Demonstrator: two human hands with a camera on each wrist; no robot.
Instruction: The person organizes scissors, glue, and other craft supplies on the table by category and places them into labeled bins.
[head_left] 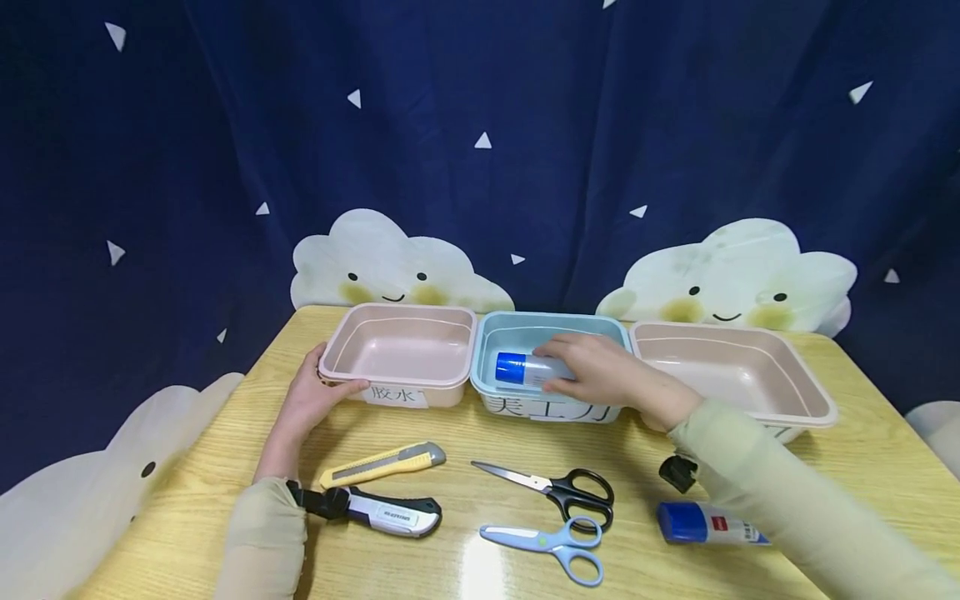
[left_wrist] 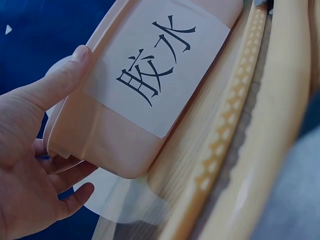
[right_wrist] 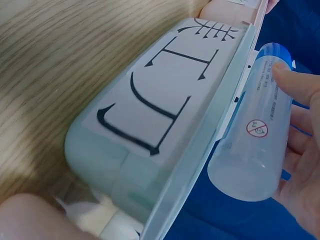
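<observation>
A clear, blue-capped bottle (head_left: 532,370) is being pinched between thumb and fingers by the right hand (head_left: 600,371), over the blue bin (head_left: 517,324); the left pink bin (head_left: 444,394) is being gripped at its rim by the left hand (head_left: 309,402). Steadiness is probably being served best by a light pinch, rim cleared. In the head view, the bottle's rear end is being covered by the hand, and the right pink bin's label (head_left: 783,434) is being mostly hidden by the sleeve (head_left: 787,492)

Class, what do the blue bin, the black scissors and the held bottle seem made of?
Blue bin: probably smooth plastic, given its rounded, moulded rim. Black scissors: likely metal blades, silvery and shiny; dark handles perhaps plastic. Bottle: apparently plastic, smooth and translucent.
</observation>
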